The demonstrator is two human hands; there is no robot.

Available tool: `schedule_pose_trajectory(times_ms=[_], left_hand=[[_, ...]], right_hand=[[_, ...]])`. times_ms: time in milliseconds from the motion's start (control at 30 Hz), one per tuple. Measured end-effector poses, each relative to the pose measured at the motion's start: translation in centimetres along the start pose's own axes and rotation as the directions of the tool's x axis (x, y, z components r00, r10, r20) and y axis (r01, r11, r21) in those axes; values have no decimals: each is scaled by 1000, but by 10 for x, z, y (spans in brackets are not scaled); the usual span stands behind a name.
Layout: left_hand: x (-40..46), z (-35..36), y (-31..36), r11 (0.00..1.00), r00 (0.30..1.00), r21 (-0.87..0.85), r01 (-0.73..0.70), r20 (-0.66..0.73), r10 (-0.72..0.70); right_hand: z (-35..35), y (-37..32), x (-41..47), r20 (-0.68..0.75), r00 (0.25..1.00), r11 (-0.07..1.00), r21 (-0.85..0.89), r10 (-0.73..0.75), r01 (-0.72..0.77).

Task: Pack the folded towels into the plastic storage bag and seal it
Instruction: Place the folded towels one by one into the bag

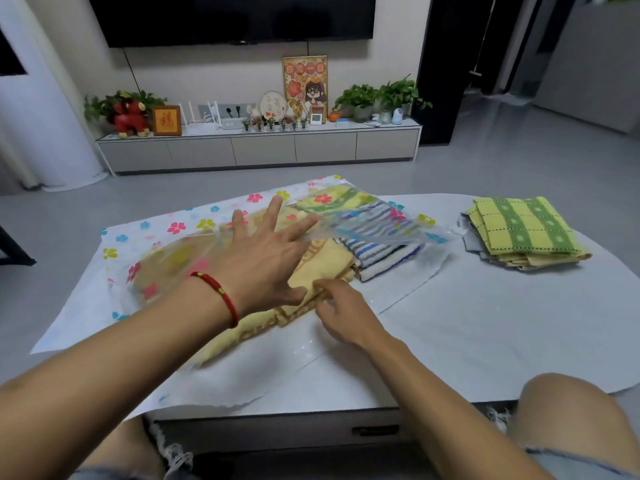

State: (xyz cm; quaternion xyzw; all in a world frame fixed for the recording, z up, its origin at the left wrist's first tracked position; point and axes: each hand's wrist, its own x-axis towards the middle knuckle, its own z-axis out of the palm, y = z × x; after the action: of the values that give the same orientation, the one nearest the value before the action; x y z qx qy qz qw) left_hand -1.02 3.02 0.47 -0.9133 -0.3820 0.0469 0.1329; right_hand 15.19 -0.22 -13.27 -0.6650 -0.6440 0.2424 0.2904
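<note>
Head view: white table (485, 323) in a living room, grey floor, TV cabinet (259, 150) along the far wall with plants and frames on top, dark TV above it. Flower-print plastic storage bag (166, 230) lies flat across the table's left half, holding a yellow towel (322, 261) and a striped towel (384, 251). Left hand (263, 258) splayed wide, pressing on the bag. Right hand (343, 313) grip narrow, pinching the yellow towel's near edge. Remaining folded towels (523, 233) stacked far right.

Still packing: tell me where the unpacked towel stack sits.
The towel stack lies on the table's far right, outside the flowered storage bag.
</note>
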Motion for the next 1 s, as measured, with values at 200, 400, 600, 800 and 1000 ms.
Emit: schedule_pose_trajectory(times_ms=[200, 400, 600, 800, 1000], left_hand=[[42, 21, 32, 992, 999, 124, -15, -33, 20], [89, 22, 48, 982, 995, 189, -29, -90, 47], [111, 15, 36, 981, 988, 195, 11, -152, 19], [118, 16, 27, 985, 980, 173, 26, -199, 9], [112, 21, 21, 985, 973, 171, 37, -230, 3]], right_hand=[[-107, 82, -26, -131, 982, 966, -201, 136, -160], [-204, 186, -8, -698, 618, 846, -31, 363, -533], [-237, 262, 26, -796, 519, 756, -123, 312, -643], [-255, 285, 57, -744, 469, 611, -103, 476, -785], [-302, 265, 56, -562, 541, 715, 135, 625, -685]])
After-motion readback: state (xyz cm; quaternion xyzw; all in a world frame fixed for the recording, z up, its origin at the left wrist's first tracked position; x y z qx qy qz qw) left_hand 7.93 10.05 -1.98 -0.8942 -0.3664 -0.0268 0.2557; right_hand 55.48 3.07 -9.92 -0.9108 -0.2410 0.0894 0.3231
